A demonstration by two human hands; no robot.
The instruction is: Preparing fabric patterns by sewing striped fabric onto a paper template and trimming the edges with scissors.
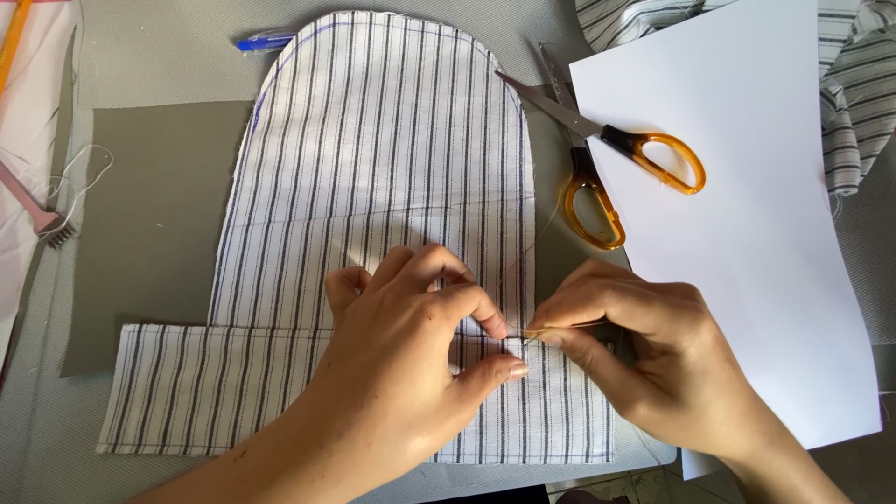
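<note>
Two hands work white, dark-striped fabric (373, 168); left hand (411, 345) pinches it; right hand (635, 345) pinches a needle (560, 328).

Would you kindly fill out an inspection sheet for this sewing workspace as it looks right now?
Surface: grey table with an olive mat.
Job's things: striped fabric piece with rounded top, lying flat across a striped band; needle at their overlap.
Clutter: orange-handled scissors, white paper, blue pen, more striped cloth.
Grippers: left hand pinches the fabric; right hand pinches the needle.
Cables: none; loose thread at left.
Surroundings: pink-handled tool at left edge.
</note>
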